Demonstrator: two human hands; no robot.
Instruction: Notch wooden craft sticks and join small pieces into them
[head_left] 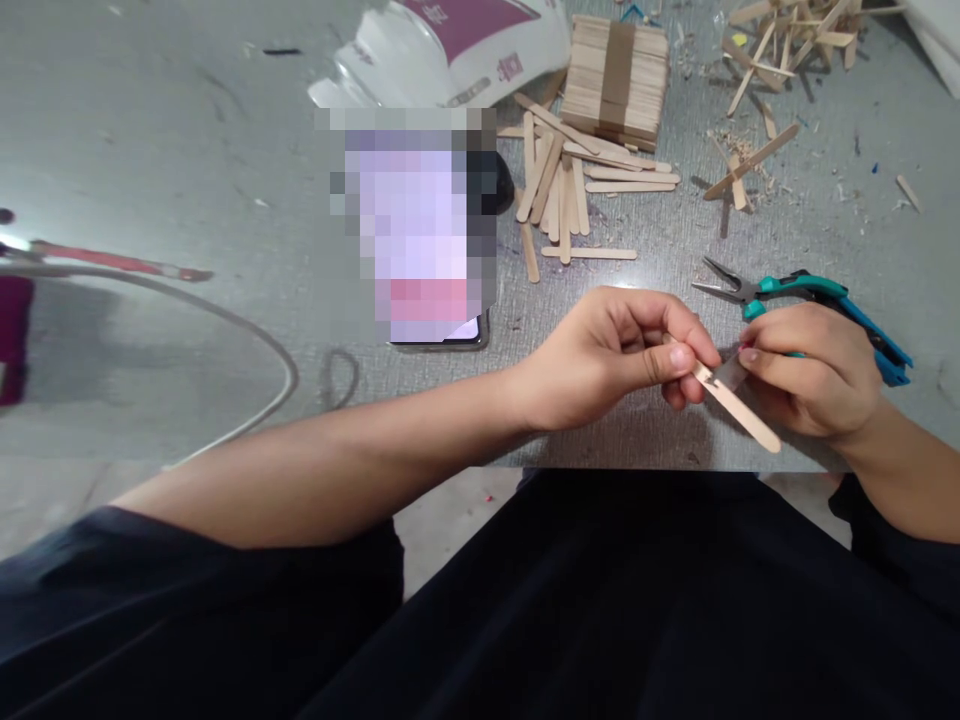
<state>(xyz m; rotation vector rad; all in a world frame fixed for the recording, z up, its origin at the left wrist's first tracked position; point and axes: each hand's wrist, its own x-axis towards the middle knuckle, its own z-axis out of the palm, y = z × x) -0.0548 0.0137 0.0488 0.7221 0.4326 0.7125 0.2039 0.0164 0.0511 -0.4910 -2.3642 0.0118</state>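
Note:
My left hand (637, 350) is closed on a popsicle stick (742, 415), pinching it between thumb and fingers just above the table's front edge. The stick slants down to the right, and a small dark notch shows near the fingertips. My right hand (810, 370) is closed on a thin metal blade (727, 372), whose flat end meets the stick at the notch. The fingers hide the rest of the blade. Just beyond my right hand lie needle-nose pliers (772, 287) with teal and blue handles, jaws apart.
Loose popsicle sticks (555, 190) lie beside a banded bundle of sticks (645, 80). Joined sticks (750, 170) and a tangled pile (802, 40) are at the far right. A white plastic bag (517, 60), a blurred-out phone (420, 230), a cable (277, 345) and a paintbrush (112, 257) occupy the left.

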